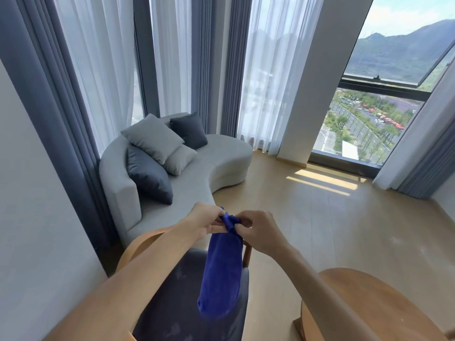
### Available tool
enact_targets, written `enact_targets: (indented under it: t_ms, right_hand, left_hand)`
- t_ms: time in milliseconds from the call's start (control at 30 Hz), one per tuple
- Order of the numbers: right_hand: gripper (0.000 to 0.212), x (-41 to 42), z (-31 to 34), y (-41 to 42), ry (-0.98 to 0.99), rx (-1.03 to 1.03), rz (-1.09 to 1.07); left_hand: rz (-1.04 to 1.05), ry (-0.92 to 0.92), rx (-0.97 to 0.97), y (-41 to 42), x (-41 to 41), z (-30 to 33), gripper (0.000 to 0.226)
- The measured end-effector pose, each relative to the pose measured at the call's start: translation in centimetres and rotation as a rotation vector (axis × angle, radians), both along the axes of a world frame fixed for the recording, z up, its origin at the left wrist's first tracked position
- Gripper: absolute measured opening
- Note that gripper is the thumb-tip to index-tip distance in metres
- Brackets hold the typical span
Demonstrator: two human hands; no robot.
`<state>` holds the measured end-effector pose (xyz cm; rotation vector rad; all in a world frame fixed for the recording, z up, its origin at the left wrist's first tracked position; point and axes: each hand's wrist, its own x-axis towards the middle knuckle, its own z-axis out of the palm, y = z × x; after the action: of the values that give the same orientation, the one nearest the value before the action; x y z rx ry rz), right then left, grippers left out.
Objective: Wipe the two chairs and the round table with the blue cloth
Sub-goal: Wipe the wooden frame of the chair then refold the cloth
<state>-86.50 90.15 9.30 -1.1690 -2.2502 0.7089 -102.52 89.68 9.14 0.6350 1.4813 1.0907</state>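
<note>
A blue cloth [221, 271] hangs in the air in front of me, folded and dangling downward. My left hand [203, 222] pinches its top edge from the left, and my right hand [258, 230] pinches the same edge from the right. Directly below the cloth stands a chair [172, 303] with a dark blue seat cushion and a curved wooden frame. The round wooden table [369, 303] sits at the lower right, partly hidden by my right forearm. Only one chair is in view.
A curved grey sofa [197, 178] with several grey and dark cushions stands ahead on the left, against tall curtains [61, 107]. Wooden floor [320, 217] stretches to the right toward a large window [369, 124]. A white wall [37, 217] runs close on my left.
</note>
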Motion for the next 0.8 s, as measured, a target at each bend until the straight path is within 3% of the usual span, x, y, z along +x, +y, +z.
enact_targets:
  t_ms: [133, 233, 300, 367, 433, 500, 633, 800]
  right_hand:
    - [0.027, 0.2, -0.1, -0.5, -0.098, 0.031, 0.05]
    - [0.017, 0.8, 0.0, 0.2, -0.092, 0.113, 0.033]
    - [0.02, 1.5, 0.3, 0.7, -0.087, 0.155, 0.027]
    - [0.023, 2.2, 0.9, 1.1, -0.078, 0.184, 0.015]
    - [0.024, 2.9, 1.6, 1.5, -0.06, 0.206, 0.007]
    - [0.025, 3.4, 2.2, 1.8, -0.042, 0.218, 0.012]
    - [0.029, 4.1, 2.9, 1.8, -0.022, 0.257, 0.014]
    - [0.027, 6.0, 2.7, 2.1, -0.017, 0.264, -0.062]
  left_hand:
    - [-0.004, -0.071, 0.016, -0.2, 0.1, 0.4, 0.01]
    - [-0.077, -0.075, 0.029, -0.4, -0.2, 0.8, 0.015]
    - [-0.131, -0.03, 0.077, -0.5, -0.8, 0.9, 0.016]
    - [-0.171, 0.18, 0.147, -0.5, -1.6, 0.3, 0.016]
    - [-0.244, 0.59, 0.244, -0.7, -2.5, -0.7, 0.02]
    - [-0.347, 0.846, 0.344, -0.9, -2.6, -1.8, 0.029]
    - [-0.468, 0.861, 0.391, -1.4, -1.8, -3.3, 0.049]
    - [-0.553, 0.991, 0.45, -1.3, -1.7, -3.7, 0.016]
